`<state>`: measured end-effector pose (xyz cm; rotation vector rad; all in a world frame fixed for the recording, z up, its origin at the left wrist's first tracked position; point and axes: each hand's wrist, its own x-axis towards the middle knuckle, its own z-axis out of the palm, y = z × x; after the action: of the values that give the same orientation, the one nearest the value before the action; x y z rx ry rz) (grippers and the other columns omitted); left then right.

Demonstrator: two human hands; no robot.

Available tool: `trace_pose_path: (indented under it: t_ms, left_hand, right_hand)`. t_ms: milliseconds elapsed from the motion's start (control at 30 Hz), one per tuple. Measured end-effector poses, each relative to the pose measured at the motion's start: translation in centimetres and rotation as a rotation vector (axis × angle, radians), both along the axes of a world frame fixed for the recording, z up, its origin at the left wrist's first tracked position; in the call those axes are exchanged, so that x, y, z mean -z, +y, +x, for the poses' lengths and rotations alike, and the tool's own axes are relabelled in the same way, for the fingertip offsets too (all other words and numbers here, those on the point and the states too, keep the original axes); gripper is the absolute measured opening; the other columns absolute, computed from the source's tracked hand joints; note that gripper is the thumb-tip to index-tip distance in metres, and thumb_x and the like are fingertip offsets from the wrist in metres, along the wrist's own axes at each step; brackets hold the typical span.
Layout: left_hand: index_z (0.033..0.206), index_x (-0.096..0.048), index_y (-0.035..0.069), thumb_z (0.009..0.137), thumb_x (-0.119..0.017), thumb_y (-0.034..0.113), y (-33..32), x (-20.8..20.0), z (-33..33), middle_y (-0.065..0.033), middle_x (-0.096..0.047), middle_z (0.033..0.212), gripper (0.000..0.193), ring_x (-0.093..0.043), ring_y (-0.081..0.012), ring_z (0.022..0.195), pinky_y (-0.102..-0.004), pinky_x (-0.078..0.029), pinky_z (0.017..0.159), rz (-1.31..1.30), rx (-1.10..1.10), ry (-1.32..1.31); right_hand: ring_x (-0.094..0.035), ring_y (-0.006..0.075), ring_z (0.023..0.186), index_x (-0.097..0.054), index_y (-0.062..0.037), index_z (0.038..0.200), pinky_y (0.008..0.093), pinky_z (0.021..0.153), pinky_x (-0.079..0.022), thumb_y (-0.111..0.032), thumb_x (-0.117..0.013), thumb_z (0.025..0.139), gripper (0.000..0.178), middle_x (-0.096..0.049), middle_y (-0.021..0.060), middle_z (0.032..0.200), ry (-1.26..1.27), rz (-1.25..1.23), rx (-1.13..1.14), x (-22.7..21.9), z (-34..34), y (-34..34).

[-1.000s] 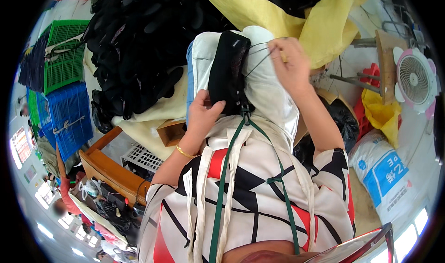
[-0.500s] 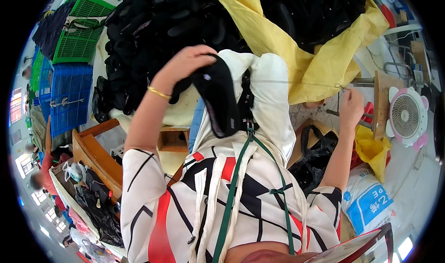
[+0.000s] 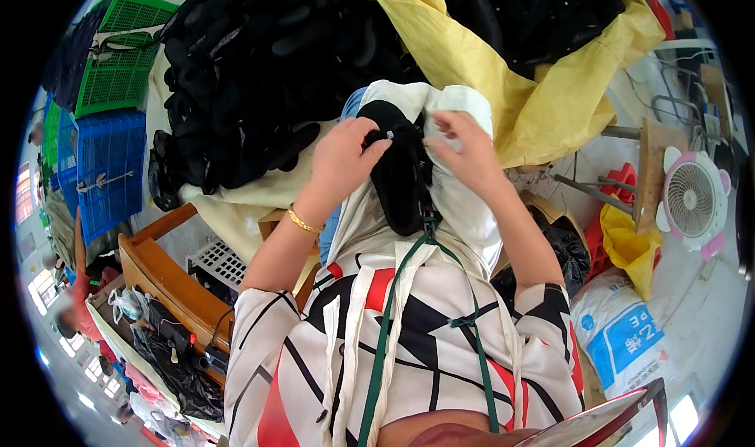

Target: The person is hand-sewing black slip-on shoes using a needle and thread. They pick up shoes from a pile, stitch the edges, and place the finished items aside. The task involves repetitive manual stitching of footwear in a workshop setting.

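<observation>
In my lap, between the white-clad knees, lies a black cloth shoe (image 3: 395,187) with its long sole-shaped part pointing toward me. A small pale ornament (image 3: 390,134) sits on its upper edge. My left hand (image 3: 346,152) pinches that edge between thumb and fingers, a gold bracelet on the wrist. Just right of the shoe is my right hand (image 3: 469,149), its fingers curled in toward the thumb; whatever they hold is too small to make out. Green cords (image 3: 387,345) hang down my front to a dark clip at the lap.
Beyond my knees rises a big heap of black shoes (image 3: 267,61), with a yellow sack (image 3: 543,108) beside more of them. Left stand green (image 3: 118,73) and blue crates (image 3: 110,164) and a wooden chair (image 3: 169,282). To the right are a fan (image 3: 694,191) and a black bag (image 3: 562,246).
My right hand has come in from far right to the shoe; the thread stretched toward it no longer shows. My left hand has lowered and moved right, the shoe turning with it.
</observation>
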<state>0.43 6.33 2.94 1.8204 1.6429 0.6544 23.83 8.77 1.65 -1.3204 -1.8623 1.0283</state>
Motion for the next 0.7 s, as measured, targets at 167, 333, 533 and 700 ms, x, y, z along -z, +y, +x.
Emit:
trace_pose_path:
  t_ms: [167, 333, 533, 700]
  left_hand:
    - [0.090, -0.064, 0.006, 0.079, -0.075, 0.010, -1.6, 1.4, 0.2, -0.0100, -0.061, 0.080, 0.016, -0.060, -0.0296, 0.071, -0.0383, -0.048, 0.060, 0.292, 0.047, 0.054]
    - [0.095, -0.065, 0.006, 0.078, -0.076, 0.006, -2.0, 2.7, -0.1, -0.0092, -0.063, 0.082, 0.020, -0.061, -0.0284, 0.072, -0.0372, -0.050, 0.061, 0.384, 0.015, 0.025]
    - [0.100, -0.066, 0.005, 0.078, -0.076, 0.003, -1.9, 3.4, -0.1, -0.0096, -0.064, 0.082, 0.024, -0.062, -0.0270, 0.071, -0.0363, -0.050, 0.061, 0.392, -0.006, -0.011]
    - [0.098, -0.066, 0.005, 0.077, -0.075, 0.004, -1.9, 3.3, -0.1, -0.0088, -0.064, 0.081, 0.023, -0.061, -0.0265, 0.071, -0.0360, -0.050, 0.060, 0.317, -0.011, -0.057]
  right_hand:
    - [-0.060, 0.0296, 0.085, -0.066, -0.0062, 0.104, 0.0380, 0.074, -0.051, -0.011, -0.075, 0.079, 0.026, -0.061, 0.0102, 0.090, -0.080, 0.184, -0.254, 1.8, -3.7, 0.8]
    - [-0.059, 0.0296, 0.081, -0.067, -0.0075, 0.101, 0.0386, 0.068, -0.050, -0.009, -0.076, 0.077, 0.026, -0.059, 0.0092, 0.083, -0.034, 0.226, -0.210, 2.6, -4.3, 0.3]
    - [-0.058, 0.0291, 0.079, -0.067, -0.0061, 0.100, 0.0386, 0.065, -0.049, -0.007, -0.077, 0.075, 0.027, -0.058, 0.0088, 0.082, -0.035, 0.220, -0.221, 2.9, -4.5, 0.6]
    - [-0.056, 0.0291, 0.077, -0.066, -0.0056, 0.098, 0.0380, 0.064, -0.047, -0.005, -0.077, 0.075, 0.026, -0.057, 0.0093, 0.081, -0.026, 0.213, -0.226, 3.1, -4.5, 0.5]
